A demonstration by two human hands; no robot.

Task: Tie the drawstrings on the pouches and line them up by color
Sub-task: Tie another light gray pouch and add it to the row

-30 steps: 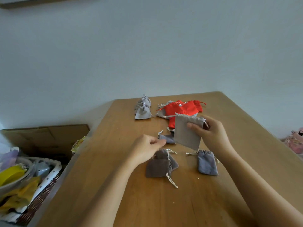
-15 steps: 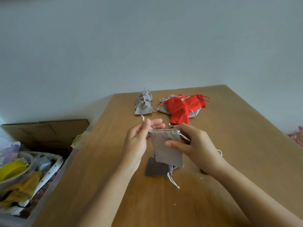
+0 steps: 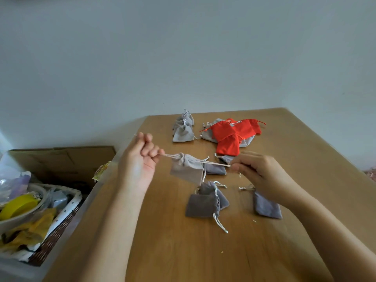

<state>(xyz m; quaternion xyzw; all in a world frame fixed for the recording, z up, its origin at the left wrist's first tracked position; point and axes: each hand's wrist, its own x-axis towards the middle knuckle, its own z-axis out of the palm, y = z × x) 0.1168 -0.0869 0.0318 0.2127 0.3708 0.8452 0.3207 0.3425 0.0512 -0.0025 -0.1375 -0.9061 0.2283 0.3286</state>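
A light grey pouch [image 3: 186, 169] hangs in the air above the wooden table [image 3: 284, 159], its mouth cinched. My left hand [image 3: 142, 157] pinches its left drawstring and my right hand [image 3: 258, 171] pinches the right one, both cords stretched taut. Behind it, a row of tied light grey pouches [image 3: 183, 129] stands at the back. A heap of red pouches [image 3: 234, 135] lies over grey ones to the right. Darker grey pouches [image 3: 205, 202] lie flat below my hands, one [image 3: 266, 206] under my right wrist, another [image 3: 215, 168] behind the held pouch.
Left of the table stands a wicker basket [image 3: 53, 237] with a bowl, yellow tape and cloth scraps. A cardboard box [image 3: 61, 159] sits behind it. A plain wall rises beyond the table's far edge. Something pink [image 3: 370, 174] shows at the right edge.
My hands moved apart, pulling the drawstrings outward; the flat, open light grey pouch now has its mouth gathered shut. Earlier my right hand held it alone by the body.
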